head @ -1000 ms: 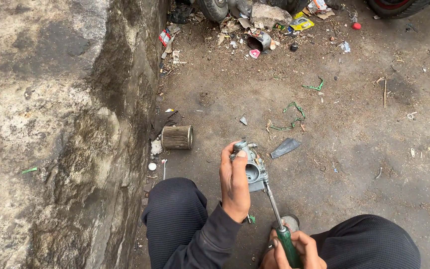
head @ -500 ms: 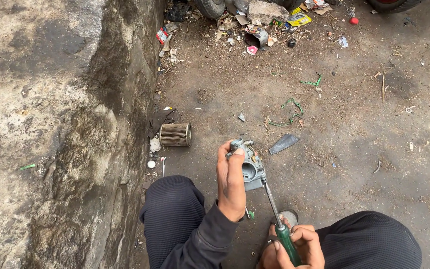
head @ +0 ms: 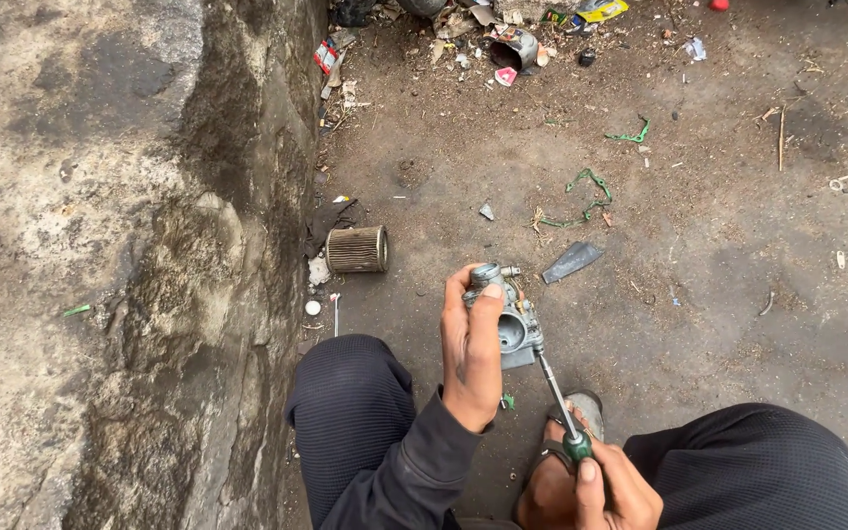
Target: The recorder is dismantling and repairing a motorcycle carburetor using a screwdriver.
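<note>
At 6 o'clock, the right hand (head: 606,486) is closed around the green handle of a screwdriver (head: 559,404); its lower part is cut off by the frame edge. The shaft runs toward 11 o'clock into a grey metal carburettor (head: 510,319). The left hand (head: 471,353) wraps that part at centre, thumb along its side, hiding its near face; the tip contact is hard to make out. At 10 o'clock lies a cylindrical filter (head: 356,249). Compared with half a second ago, both hands keep their grip and position.
</note>
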